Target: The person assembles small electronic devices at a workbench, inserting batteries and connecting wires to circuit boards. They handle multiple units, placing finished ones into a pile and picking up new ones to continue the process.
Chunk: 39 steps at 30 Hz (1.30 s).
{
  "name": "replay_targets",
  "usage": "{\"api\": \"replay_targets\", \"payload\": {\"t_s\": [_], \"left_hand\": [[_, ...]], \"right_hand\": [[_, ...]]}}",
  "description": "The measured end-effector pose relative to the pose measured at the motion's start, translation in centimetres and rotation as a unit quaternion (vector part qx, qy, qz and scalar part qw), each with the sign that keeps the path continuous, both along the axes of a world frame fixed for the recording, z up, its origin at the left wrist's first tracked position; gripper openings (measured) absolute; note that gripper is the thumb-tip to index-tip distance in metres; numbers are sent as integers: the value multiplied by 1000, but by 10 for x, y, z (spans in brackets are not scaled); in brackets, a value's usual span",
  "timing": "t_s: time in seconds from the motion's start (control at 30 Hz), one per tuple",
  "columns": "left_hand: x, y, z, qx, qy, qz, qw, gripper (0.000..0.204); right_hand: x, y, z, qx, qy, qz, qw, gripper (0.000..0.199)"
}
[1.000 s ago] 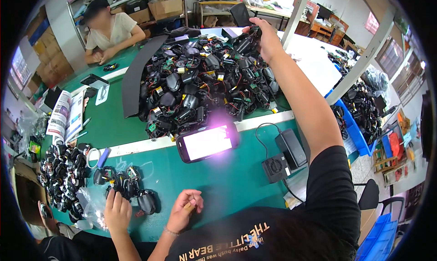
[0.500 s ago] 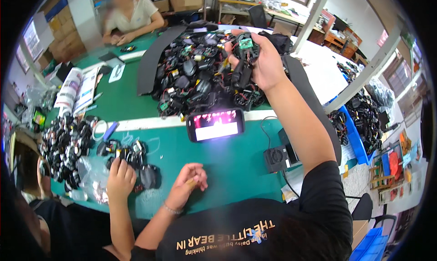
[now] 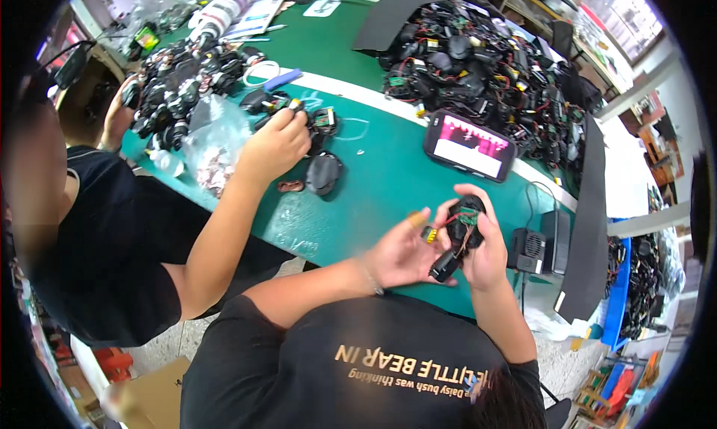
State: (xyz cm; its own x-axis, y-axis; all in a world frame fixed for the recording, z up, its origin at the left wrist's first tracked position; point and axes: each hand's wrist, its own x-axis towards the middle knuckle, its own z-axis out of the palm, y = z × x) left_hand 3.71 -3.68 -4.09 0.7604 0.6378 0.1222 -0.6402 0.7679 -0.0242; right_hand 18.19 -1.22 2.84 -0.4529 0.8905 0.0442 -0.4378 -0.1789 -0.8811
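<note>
My right hand (image 3: 487, 253) is closed round a black electronic device (image 3: 469, 211) with a green circuit board and red wires, held up over the near part of the table. A black block-shaped part (image 3: 446, 266) hangs from its wires, along with a small yellow piece (image 3: 429, 235). Beside it, my left hand (image 3: 403, 255) is open, palm up, its thumb apart and its fingers reaching behind the black part. Whether those fingers touch it I cannot tell. A yellow band wraps the left thumb.
A lit phone (image 3: 470, 146) lies beyond my hands, before a heap of similar black devices (image 3: 478, 70). At right stand a small black fan box (image 3: 528, 250) and a blue bin (image 3: 617, 287). On my left a co-worker's hand (image 3: 276, 146) handles devices near a plastic bag (image 3: 216, 134).
My right hand has brought the device from over the heap down to the near table, beside my left hand. The view has swung to the left and downward.
</note>
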Motion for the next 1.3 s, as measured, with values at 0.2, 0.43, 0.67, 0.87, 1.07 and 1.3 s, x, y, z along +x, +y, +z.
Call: {"api": "replay_targets", "payload": {"t_s": [0.2,0.43,0.67,0.87,1.07,1.3], "left_hand": [[6,-5,-2,23,96,5,995,49],[5,0,2,115,214,42,969,55],[4,-2,4,136,254,26,957,53],[8,11,-4,-7,159,19,987,53],[4,16,-14,-30,134,49,989,48],[10,25,-11,-24,145,52,988,42]], "right_hand": [[17,-12,-14,147,-183,-82,969,52],[27,-13,-16,103,-214,-118,964,39],[21,-15,-38,67,-190,-115,973,37],[29,-4,-31,127,-343,-91,926,37],[27,-29,49,533,-431,-140,715,51],[-2,-71,117,643,271,-189,690,44]]}}
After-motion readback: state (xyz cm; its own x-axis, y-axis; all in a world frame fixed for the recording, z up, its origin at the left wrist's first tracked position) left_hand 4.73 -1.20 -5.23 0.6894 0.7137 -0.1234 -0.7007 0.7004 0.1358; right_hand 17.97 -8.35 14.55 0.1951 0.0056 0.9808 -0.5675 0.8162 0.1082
